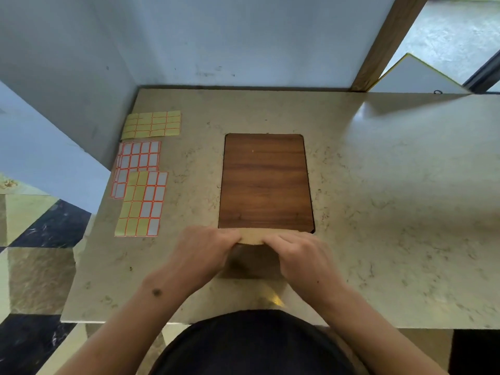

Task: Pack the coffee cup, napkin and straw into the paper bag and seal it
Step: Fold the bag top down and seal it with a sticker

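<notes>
Fingers: both sets curled over the folded top of the paper bag (250, 237), pinching the fold; left hand (201, 253) on the left part, right hand (300, 255) on the right part, knuckles nearly meeting mid-bag.
Bag place: near edge of the surface (392, 212), centre, top flap just overlapping the near end of the wooden board (266, 182).
Bag body: mostly hidden under hands, in shadow; contents not visible, cannot tell if cup, napkin, straw are inside.
Step (judged): folding the mouth down, sealing stage, late in task.
Do it well: keep fold straight across, press crease from middle outward, hold one hand on flap while other fetches a sticker.
Sticker sheets (140, 201): stacked near left edge, more yellow labels (151, 124) toward far left corner.
Risk: flap springs open if both hands lift; crushing the contents if pressed hard.
</notes>
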